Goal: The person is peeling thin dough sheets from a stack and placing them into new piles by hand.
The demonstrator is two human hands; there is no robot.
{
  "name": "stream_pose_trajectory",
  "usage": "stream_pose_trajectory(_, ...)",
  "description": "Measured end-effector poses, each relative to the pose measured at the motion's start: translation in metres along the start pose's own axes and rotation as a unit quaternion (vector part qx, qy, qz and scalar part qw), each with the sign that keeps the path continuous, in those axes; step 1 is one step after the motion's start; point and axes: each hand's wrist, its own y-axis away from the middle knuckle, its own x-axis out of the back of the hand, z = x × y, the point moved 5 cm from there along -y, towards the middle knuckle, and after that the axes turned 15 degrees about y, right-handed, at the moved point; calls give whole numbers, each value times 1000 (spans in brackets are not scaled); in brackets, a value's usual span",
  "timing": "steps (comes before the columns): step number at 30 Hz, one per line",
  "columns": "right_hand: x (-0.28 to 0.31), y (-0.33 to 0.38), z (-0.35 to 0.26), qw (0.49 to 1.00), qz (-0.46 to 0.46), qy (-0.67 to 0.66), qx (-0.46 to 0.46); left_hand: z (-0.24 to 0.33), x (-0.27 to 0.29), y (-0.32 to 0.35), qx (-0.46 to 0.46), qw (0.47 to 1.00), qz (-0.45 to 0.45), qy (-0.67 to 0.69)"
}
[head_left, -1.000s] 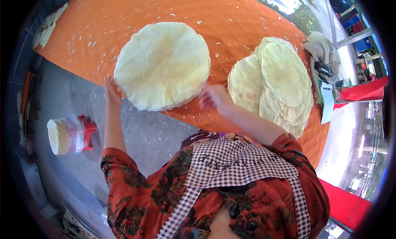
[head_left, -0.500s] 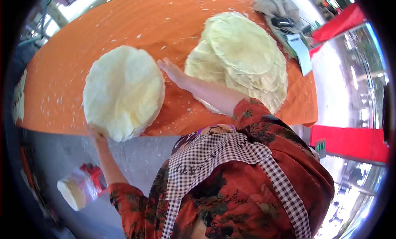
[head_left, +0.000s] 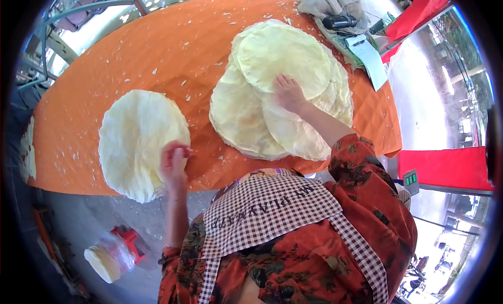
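Two piles of thin, round, pale-yellow flat sheets, like flatbread or dried wrappers, lie on the orange tablecloth (head_left: 199,57). The smaller, neat pile (head_left: 136,136) is at the left, its near edge reaching past the table's front edge. The larger pile (head_left: 251,120) at the right has its sheets overlapping unevenly. My right hand (head_left: 290,94) lies on that larger pile with fingers stretched, at the near edge of its top round sheet (head_left: 283,52). Beside the right edge of the smaller pile is my left hand (head_left: 175,157), its fingers smeared by motion.
At the far right corner lie a grey cloth (head_left: 330,2), a black cylindrical object (head_left: 339,22) and a pale blue sheet (head_left: 368,60). Light crumbs dot the cloth. Below the table, on the floor, a clear bag (head_left: 112,257) holds round pale pieces beside something red (head_left: 128,241).
My right hand has moved from beside the smaller pile onto the larger one. My left hand has left the smaller pile's near-left edge and shifted right. The view has shifted too.
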Motion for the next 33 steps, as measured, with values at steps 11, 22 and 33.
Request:
stream_pose_trajectory(11, 124, -67, 115, 992, 16, -110, -60, -113, -117, 7, 275, 944, -81, 162)
stream_pose_trajectory(22, 90, 144, -2, 954, -234, -170, 83, -179, -185, -1, 408, 780, -44, 473)
stream_pose_trajectory(33, 95, 55, -60, 927, -93, -309, -190, -188, -182, -12, 288, 932, -123, 184)
